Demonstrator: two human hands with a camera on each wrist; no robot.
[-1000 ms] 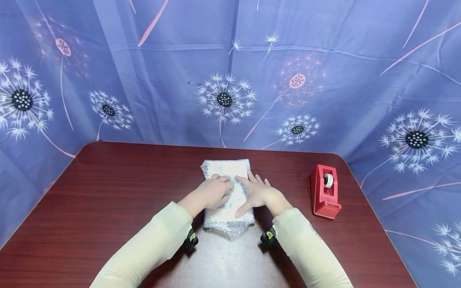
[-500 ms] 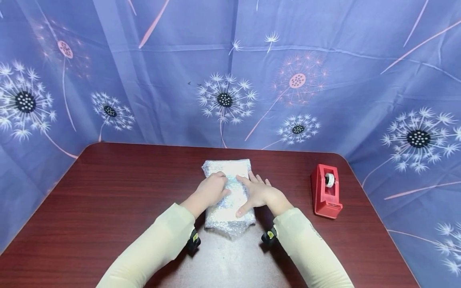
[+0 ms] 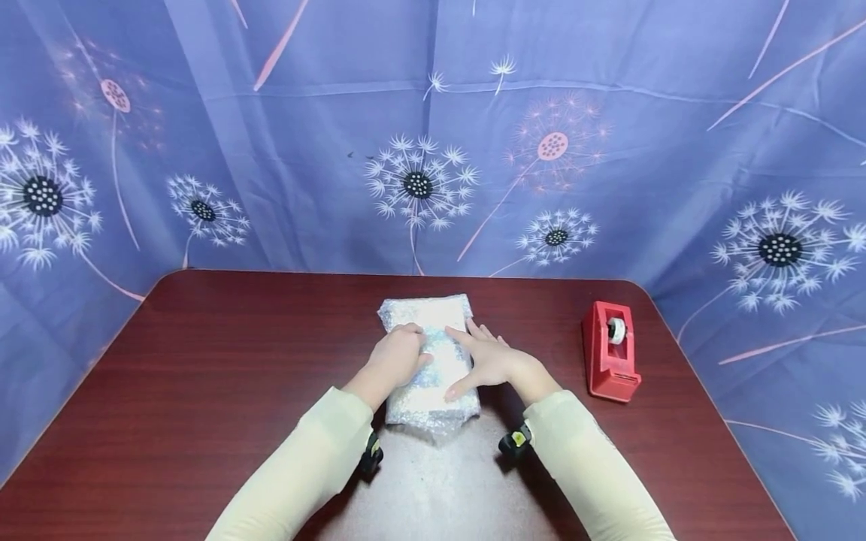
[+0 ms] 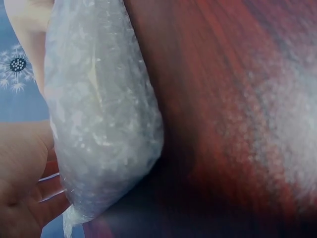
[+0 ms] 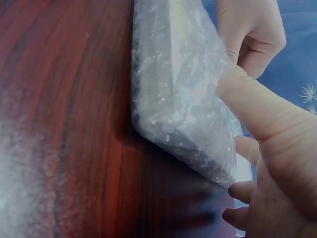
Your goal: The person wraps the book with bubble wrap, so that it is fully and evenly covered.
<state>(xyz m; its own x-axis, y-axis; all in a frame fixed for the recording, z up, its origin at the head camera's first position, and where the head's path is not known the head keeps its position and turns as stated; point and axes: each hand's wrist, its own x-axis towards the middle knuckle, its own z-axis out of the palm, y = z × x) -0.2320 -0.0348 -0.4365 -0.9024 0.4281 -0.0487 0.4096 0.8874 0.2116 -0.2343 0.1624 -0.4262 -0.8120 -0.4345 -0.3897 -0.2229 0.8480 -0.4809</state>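
A flat rectangular package in clear bubble wrap (image 3: 433, 406) lies on the table, something pale showing through the wrap. My left hand (image 3: 392, 355) holds it along the left side, fingers bent and thumb over the top. Spread wide, my right hand (image 3: 497, 361) rests at the right side, its thumb on the upper face and its fingers straight past the edge. From the left wrist, the package (image 4: 104, 114) shows end on, with left fingers (image 4: 52, 198) against its side. In the right wrist view the right thumb (image 5: 252, 101) reaches onto the wrap.
A red tape dispenser (image 3: 611, 353) with a small white roll stands on the right of the dark red wooden table (image 3: 237, 361). A blue curtain with dandelion print (image 3: 304, 188) hangs behind the table and along both sides.
My left fingers have drawn back from the middle of the package toward its left side and bent more. The right hand stays nearly in place. The head view has shifted slightly.
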